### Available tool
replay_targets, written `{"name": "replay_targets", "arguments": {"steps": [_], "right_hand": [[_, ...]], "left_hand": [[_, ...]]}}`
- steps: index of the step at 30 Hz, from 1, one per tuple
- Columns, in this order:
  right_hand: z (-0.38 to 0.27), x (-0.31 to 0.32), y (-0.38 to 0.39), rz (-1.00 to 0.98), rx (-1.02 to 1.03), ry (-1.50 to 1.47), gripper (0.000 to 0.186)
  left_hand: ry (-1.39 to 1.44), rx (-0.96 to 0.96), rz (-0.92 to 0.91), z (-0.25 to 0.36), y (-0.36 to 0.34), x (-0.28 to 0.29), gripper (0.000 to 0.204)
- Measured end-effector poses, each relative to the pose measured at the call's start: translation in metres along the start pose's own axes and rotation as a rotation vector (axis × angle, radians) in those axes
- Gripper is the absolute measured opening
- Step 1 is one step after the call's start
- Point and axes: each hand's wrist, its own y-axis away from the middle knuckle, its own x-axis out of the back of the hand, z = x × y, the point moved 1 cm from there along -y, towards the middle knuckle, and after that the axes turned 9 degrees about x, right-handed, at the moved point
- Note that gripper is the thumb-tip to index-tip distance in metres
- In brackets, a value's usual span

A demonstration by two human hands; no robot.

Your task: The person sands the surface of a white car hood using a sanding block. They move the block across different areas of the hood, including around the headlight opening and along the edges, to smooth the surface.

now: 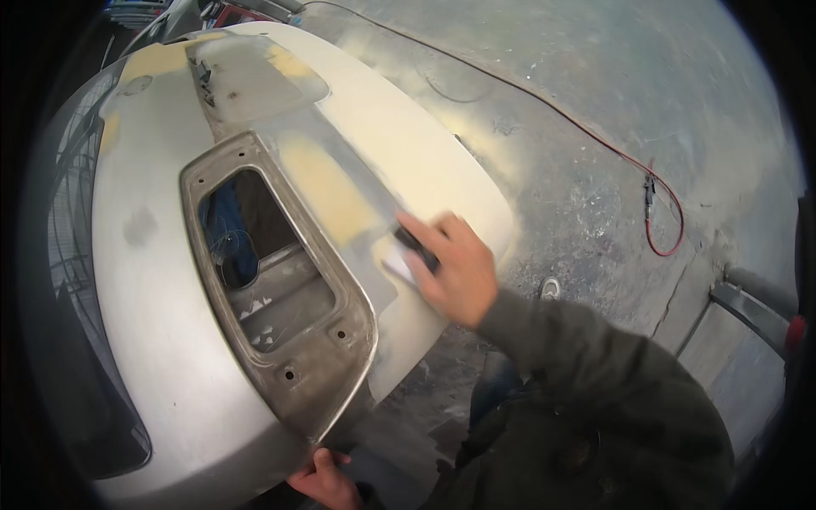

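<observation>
Landmark: the bare-metal recess (314, 361), a framed hollow with a large opening, set in the car body panel (170, 340) before you. Your right hand (459, 268) is to the right of the recess, fingers and thumb closed around a dark block (416, 246). The block is on the cream-and-grey side of the panel, just beside the recess's right edge; a pale part shows below it, smeared by blur along with your fingers. Your left hand (327, 484) is just below the recess's lower tip, thumb at the panel's edge; the lower part of the hand is out of view, so you cannot tell from here whether it grips the panel or only rests there. A yellowish patch (327, 191) with grey around it lies just right of the recess's upper part. To the left of the recess, the panel's surface is silver. Well to the right of the recess, a dark hose (552, 102) runs across the floor (586, 170), curving into a red loop with a metal fitting (650, 200) at its end.
</observation>
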Motion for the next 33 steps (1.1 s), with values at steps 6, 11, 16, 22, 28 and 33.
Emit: {"name": "replay_targets", "arguments": {"steps": [6,11,16,22,28,33], "right_hand": [[-0.019,0.017,0.038,-0.004,0.066,-0.064,0.051],[-0.01,0.005,0.011,0.008,0.038,-0.026,0.048],[-0.014,0.025,0.047,-0.048,0.003,-0.005,0.05],[-0.007,0.007,0.005,0.053,0.051,-0.003,0.048],[-0.017,0.021,0.067,-0.02,-0.003,-0.042,0.05],[0.008,0.004,-0.005,0.025,0.011,0.0,0.044]], "left_hand": [[-0.027,-0.053,0.034,-0.004,-0.005,0.012,0.044],[-0.036,-0.017,0.089,0.003,0.005,-0.003,0.046],[-0.058,0.022,0.102,-0.004,0.008,-0.003,0.048],[-0.081,0.049,0.031,-0.007,0.005,0.013,0.047],[-0.053,-0.011,0.107,-0.004,0.007,0.001,0.045],[-0.056,-0.015,0.018,-0.014,0.003,0.011,0.045]]}}
